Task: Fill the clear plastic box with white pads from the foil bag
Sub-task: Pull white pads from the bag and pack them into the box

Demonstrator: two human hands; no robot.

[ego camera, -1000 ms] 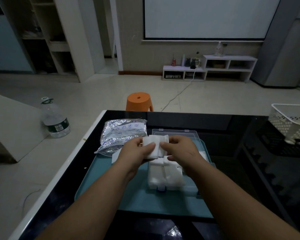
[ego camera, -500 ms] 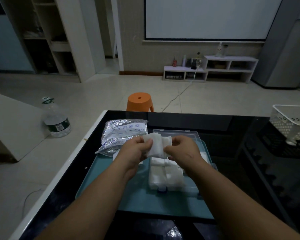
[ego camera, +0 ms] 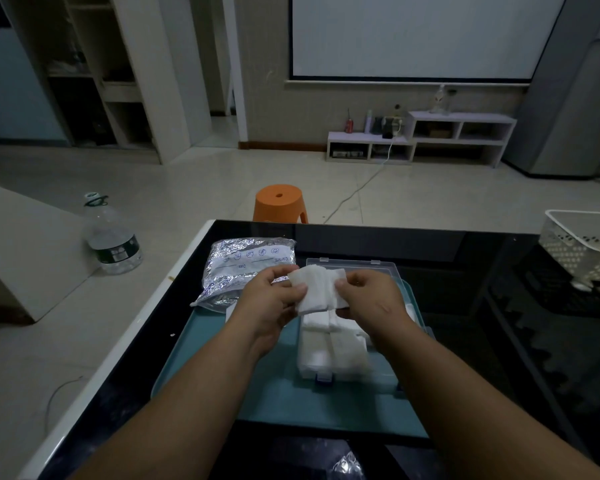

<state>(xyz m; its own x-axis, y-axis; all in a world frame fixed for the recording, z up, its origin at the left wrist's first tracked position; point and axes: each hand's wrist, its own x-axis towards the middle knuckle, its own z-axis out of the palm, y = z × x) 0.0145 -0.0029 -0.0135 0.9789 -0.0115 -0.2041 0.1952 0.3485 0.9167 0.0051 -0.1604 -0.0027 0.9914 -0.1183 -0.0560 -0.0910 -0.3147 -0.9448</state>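
Observation:
Both hands hold a bunch of white pads point(ego camera: 317, 289) in the air above the clear plastic box point(ego camera: 333, 355). My left hand point(ego camera: 271, 303) pinches its left side and my right hand point(ego camera: 371, 296) pinches its right side. The box lies open on a teal tray point(ego camera: 274, 396), its lid point(ego camera: 350, 266) flat behind it, and white pads fill its near part. The crinkled foil bag point(ego camera: 243, 268) lies left of the box, partly on the tray's far left corner.
The tray sits on a black glass table point(ego camera: 499, 341) with a white left edge. A white perforated basket point(ego camera: 586, 247) stands at the far right. Beyond the table are an orange stool point(ego camera: 279, 202) and a large water bottle point(ego camera: 113, 240) on the floor.
The pads in my hands have risen slightly and spread wider, and my right hand has shifted a little to the right.

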